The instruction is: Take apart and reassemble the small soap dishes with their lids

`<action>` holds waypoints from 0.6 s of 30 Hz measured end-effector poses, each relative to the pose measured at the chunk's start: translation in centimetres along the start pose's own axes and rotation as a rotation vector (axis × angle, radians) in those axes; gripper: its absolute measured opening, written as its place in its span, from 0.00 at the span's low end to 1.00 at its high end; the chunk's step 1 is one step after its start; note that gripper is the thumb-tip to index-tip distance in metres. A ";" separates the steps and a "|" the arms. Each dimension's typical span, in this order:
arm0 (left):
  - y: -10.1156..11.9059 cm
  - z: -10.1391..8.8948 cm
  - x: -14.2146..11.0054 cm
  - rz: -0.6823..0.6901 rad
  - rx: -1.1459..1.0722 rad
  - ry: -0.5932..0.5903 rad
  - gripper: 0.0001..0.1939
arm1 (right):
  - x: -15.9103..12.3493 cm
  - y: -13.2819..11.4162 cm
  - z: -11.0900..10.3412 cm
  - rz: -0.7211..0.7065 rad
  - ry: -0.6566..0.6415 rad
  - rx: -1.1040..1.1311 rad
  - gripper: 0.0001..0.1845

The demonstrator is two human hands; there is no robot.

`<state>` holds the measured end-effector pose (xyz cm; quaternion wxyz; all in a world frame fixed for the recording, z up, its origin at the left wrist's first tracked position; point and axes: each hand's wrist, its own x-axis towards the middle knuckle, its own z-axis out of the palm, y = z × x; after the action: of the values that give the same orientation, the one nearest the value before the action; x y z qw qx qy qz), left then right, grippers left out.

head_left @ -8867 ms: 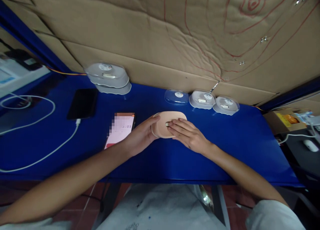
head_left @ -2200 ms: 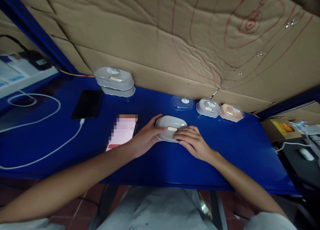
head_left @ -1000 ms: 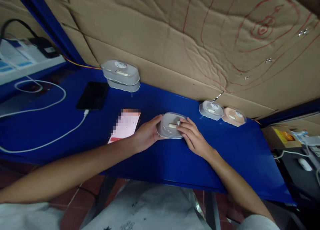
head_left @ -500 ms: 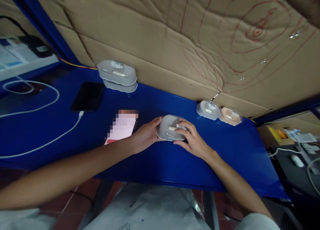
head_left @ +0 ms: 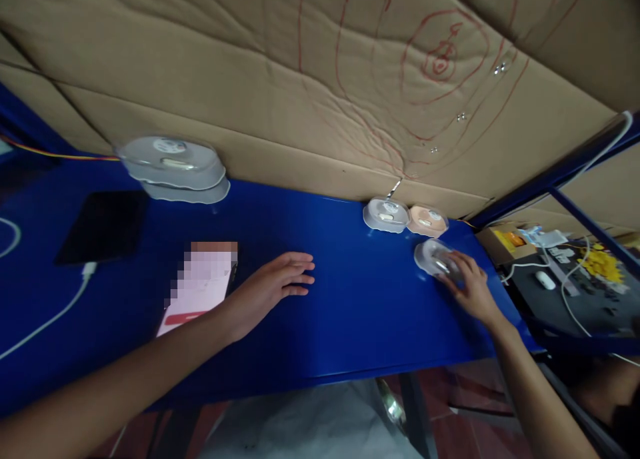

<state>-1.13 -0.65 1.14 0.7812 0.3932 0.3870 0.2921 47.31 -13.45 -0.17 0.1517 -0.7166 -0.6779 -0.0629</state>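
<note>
My right hand [head_left: 470,286] curls over a small oval grey plastic box with a clear lid [head_left: 429,258], at the right part of the blue table. Its fingers grip the box's right side and cover part of it; whether the box touches the table I cannot tell. My left hand [head_left: 287,279] hovers over the middle of the table, empty, fingers stretched out and apart. Just behind the held box, against the cardboard, a grey lidded box [head_left: 385,217] and a peach lidded box [head_left: 427,222] stand side by side.
Two stacked grey lidded boxes [head_left: 175,169] stand at the back left. A lit phone [head_left: 205,279] lies beside my left forearm, a dark phone on a white cable [head_left: 103,226] farther left. Beyond the table's right end are a carton [head_left: 505,244] and a white mouse [head_left: 545,280].
Earlier both hands held a peach box, then the grey one, and the clear lid went onto it. Now my left hand has let go, and my right hand has carried the box right.
</note>
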 end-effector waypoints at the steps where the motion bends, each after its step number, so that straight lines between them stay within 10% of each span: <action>1: -0.1 0.0 0.1 0.000 0.013 -0.008 0.19 | 0.4 1.8 -0.2 0.071 0.020 -0.058 0.26; 9: 0.2 0.1 0.2 0.003 0.075 -0.036 0.16 | 7.0 10.1 0.6 0.334 0.137 -0.124 0.29; 18: -0.3 -0.3 0.5 0.002 0.142 -0.088 0.16 | 10.7 4.6 4.0 0.130 0.134 -0.048 0.29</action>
<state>-1.03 -0.28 0.63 0.7674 0.4603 0.3717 0.2471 52.22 -2.21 -1.37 0.1832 -0.7565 -0.6168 -0.1168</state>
